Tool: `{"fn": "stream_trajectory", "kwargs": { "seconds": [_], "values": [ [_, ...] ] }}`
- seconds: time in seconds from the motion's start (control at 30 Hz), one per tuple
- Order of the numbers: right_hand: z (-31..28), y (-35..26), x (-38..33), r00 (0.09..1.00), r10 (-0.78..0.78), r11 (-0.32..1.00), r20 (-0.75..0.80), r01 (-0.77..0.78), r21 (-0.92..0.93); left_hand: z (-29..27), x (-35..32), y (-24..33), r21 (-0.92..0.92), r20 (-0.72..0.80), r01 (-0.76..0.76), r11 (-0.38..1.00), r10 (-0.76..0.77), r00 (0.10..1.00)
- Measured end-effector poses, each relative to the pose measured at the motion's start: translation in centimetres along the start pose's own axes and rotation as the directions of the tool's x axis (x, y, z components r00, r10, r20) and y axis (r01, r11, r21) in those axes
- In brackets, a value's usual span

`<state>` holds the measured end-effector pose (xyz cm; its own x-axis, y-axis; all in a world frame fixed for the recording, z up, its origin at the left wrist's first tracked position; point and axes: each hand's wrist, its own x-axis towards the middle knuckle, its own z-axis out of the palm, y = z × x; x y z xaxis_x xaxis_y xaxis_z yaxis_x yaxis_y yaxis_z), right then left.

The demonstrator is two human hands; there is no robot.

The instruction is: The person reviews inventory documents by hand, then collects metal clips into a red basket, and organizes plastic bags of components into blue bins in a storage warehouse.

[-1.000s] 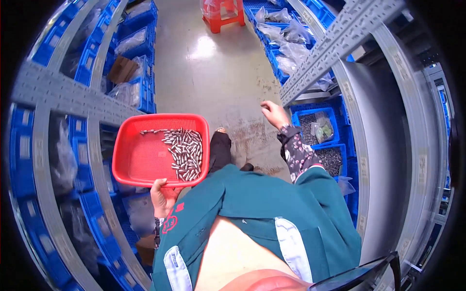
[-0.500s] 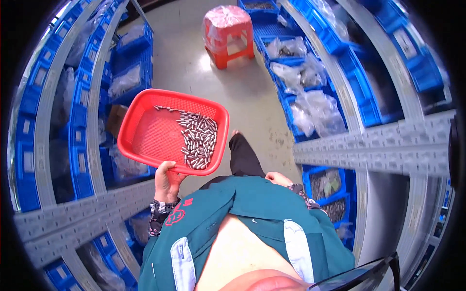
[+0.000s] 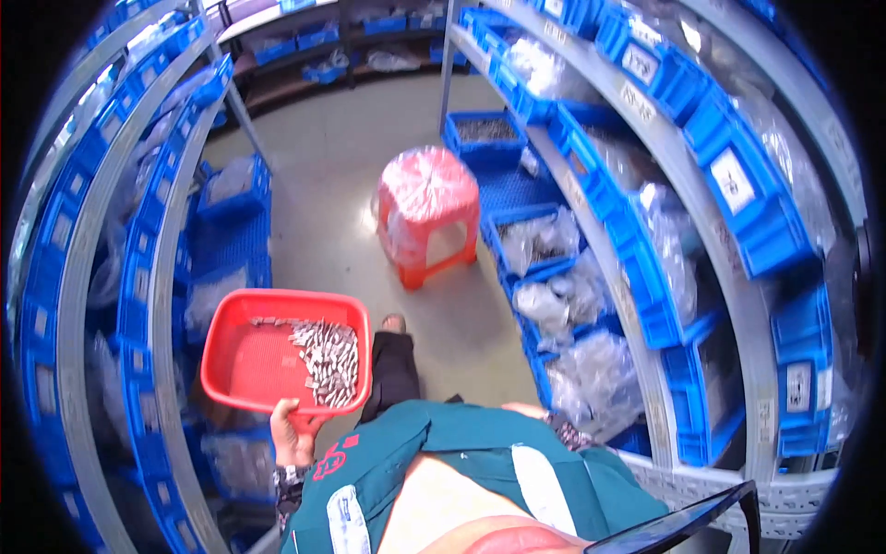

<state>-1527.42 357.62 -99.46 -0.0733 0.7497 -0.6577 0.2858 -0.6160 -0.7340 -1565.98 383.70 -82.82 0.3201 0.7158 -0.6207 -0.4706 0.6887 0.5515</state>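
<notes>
Left hand (image 3: pixel 293 429) of mine gripped the near rim of the red tray (image 3: pixel 242 365), thumb up over the edge and the fingers curled under it, out of sight. My tray was a shallow rectangular thing of bright red plastic with rounded corners and a fine grid pattern on its floor. It held a heap of small silvery metal parts (image 3: pixel 325 360), piled mostly toward the right side, with a thin line of them trailing along the far edge. The left half of the floor lay bare.

I carried the tray out in front of my left hand and slightly above it, level, at about waist height over the aisle floor (image 3: pixel 323 185), close beside the blue bins of the left shelving (image 3: pixel 148 305). My right hand (image 3: pixel 526 409) showed only as a sliver of knuckles past the green jacket (image 3: pixel 461 452), low by my side near the bagged goods in the right-hand bins (image 3: pixel 563 305); I could not tell whether it was clenched or loose. A red stool wrapped in clear plastic (image 3: pixel 426 212) stood well ahead in the aisle.
</notes>
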Motion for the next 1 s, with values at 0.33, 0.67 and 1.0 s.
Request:
{"fn": "stream_trajectory", "kwargs": {
  "seconds": [0.33, 0.67, 1.0],
  "values": [
    [-6.2, -7.4, 4.6, 0.971, 0.228, 0.958, -0.068, -0.211, 0.194, 10.0, 14.0, 9.1, 0.181, 0.014, 0.015, 0.983, -0.017, 1.0],
    [-20.0, -18.9, 2.3, 0.671, 0.167, 0.968, -0.723, 0.026, 0.249, 16.6, 27.9, 12.5, 0.313, 0.303, 0.143, 0.939, -0.241, 0.922],
    [-21.0, -19.9, 2.3, 0.71, 0.212, 0.977, -0.672, -0.141, 0.16, 13.9, 32.9, 10.2, 0.361, 0.304, 0.375, 0.854, -0.487, 0.819]
  ]
}}
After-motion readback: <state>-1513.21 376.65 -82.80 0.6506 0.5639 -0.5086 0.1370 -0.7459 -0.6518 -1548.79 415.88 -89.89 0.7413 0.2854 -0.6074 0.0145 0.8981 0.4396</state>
